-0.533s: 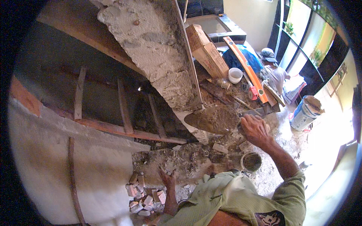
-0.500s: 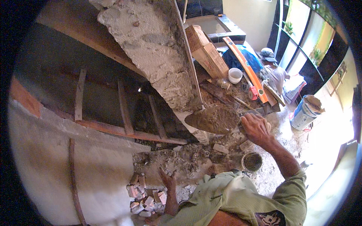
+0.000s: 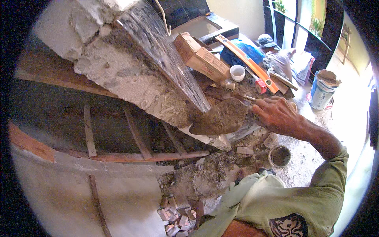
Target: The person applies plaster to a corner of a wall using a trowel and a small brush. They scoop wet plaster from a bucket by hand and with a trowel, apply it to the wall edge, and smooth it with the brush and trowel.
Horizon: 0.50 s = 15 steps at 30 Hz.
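Note:
My right hand [image 3: 275, 115] is wrapped round the handle of a trowel [image 3: 219, 119]. Wet grey-brown mortar covers the broad blade. Its tip reaches the lower end of a rough mortared wall edge [image 3: 132, 89], beside a dark, smeared board [image 3: 167, 59]; I cannot tell whether the blade touches either. Low down, my left hand [image 3: 194, 205] is partly visible near broken brick pieces [image 3: 177, 217], its fingers too dark and unclear to make out.
A round bucket [image 3: 279, 156] stands on the rubble-strewn floor. Farther off are a cardboard box [image 3: 203, 59], an orange spirit level [image 3: 248, 62], a white tub [image 3: 237, 73] and a torn sack [image 3: 323, 89]. Another person in a cap [image 3: 278, 59] is low down beyond the level. Wooden slats [image 3: 136, 132] cross a dark opening.
The view has shifted and tilted. The loaded trowel has come up close to the wall edge and board, with my right arm stretched farther out. My left hand appears lower and less visible.

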{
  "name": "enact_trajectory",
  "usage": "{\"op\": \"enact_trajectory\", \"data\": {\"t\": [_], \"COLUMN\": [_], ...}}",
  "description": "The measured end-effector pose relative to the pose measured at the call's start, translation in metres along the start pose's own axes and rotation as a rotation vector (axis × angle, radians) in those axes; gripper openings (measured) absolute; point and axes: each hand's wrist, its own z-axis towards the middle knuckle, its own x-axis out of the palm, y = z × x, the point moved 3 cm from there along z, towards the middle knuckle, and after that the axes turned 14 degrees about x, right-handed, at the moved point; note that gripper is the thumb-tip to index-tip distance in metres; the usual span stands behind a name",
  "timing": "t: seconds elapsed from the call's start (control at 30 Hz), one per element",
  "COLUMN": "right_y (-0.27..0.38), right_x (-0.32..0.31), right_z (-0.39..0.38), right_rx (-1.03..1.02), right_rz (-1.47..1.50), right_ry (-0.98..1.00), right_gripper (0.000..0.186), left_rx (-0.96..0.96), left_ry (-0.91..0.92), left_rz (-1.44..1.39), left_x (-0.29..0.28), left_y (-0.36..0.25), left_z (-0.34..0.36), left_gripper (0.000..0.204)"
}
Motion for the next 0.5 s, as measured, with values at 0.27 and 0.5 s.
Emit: {"op": "enact_trajectory", "data": {"t": [0.27,0.5], "right_y": [0.011,0.019], "right_x": [-0.037,-0.094], "right_z": [0.011,0.043], "right_rx": [0.025,0.088], "right_rz": [-0.011,0.029], "right_ry": [-0.047,-0.279], "right_gripper": [0.013,0.018], "left_rx": [-0.04,-0.068], "left_ry": [-0.047,-0.099], "left_rz": [-0.033,-0.05], "left_x": [-0.018,-0.039], "left_y": [-0.014,-0.019], "left_z": [0.023,0.026], "left_gripper": [0.115,0.115]}}
